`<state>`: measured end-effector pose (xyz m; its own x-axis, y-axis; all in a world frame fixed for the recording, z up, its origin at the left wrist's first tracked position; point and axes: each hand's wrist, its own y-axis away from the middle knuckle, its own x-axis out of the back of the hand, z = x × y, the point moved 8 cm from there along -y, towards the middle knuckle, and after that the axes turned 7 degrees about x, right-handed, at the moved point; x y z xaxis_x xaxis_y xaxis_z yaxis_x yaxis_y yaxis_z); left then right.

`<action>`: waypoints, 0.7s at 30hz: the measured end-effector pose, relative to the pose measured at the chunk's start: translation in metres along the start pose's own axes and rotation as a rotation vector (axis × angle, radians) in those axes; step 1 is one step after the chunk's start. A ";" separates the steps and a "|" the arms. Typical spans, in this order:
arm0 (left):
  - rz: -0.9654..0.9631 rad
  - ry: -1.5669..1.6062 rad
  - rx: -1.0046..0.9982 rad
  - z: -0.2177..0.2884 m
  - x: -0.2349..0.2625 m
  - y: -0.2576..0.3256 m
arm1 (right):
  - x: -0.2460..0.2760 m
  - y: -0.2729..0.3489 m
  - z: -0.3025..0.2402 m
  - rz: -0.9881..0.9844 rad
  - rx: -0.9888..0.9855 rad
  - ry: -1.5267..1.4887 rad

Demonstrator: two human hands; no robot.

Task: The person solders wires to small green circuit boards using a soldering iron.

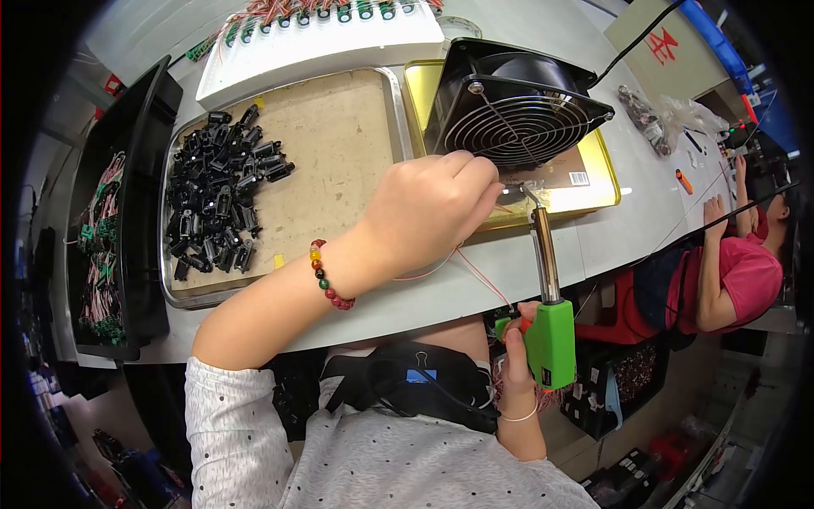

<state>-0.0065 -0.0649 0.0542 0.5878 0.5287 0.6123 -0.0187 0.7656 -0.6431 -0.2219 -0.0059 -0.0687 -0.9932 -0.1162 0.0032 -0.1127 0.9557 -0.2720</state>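
Note:
My right hand (pixel 516 360) grips a green soldering gun (pixel 551 343) upright, a finger near its red trigger. The gun's metal barrel points away from me, and its bent tip ends beside the fingers of my left hand (pixel 441 199). That left hand is closed in a pinch in front of the black fan; what its fingers hold is mostly hidden. Thin red and white wires (pixel 483 276) hang below it, toward my right hand. The fan (pixel 517 110), with a round wire guard, stands on a gold tin tray (pixel 606 178).
Left of my arm, a metal-rimmed tray (pixel 339 110) holds many small black plastic parts (pixel 220 182). A black bin (pixel 136 212) with wired green boards stands farther left. White foam (pixel 322 42) carries more boards at the back. At right are plastic bags (pixel 653 119) and a person in pink (pixel 738 271).

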 end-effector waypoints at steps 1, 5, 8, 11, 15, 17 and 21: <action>-0.003 -0.001 -0.001 0.000 0.000 0.000 | 0.000 0.000 0.000 -0.004 -0.018 0.031; -0.004 -0.005 -0.001 -0.001 -0.001 0.001 | -0.003 0.001 -0.001 -0.010 -0.057 0.104; -0.004 -0.014 0.004 -0.002 -0.001 0.001 | -0.007 -0.002 -0.003 -0.019 -0.040 0.071; 0.003 -0.012 -0.003 -0.002 -0.001 0.001 | -0.005 -0.002 -0.002 -0.012 0.015 0.014; 0.004 -0.006 -0.015 -0.001 -0.001 0.001 | -0.012 -0.009 -0.015 0.040 0.109 -0.153; 0.008 0.004 -0.020 -0.001 -0.001 0.001 | -0.010 -0.010 -0.016 0.109 0.063 -0.241; 0.008 -0.004 -0.028 -0.001 0.000 0.001 | -0.008 -0.015 -0.011 0.078 0.025 -0.351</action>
<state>-0.0057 -0.0643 0.0528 0.5848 0.5363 0.6085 -0.0004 0.7504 -0.6610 -0.2131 -0.0162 -0.0540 -0.9282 -0.1332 -0.3475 -0.0322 0.9590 -0.2816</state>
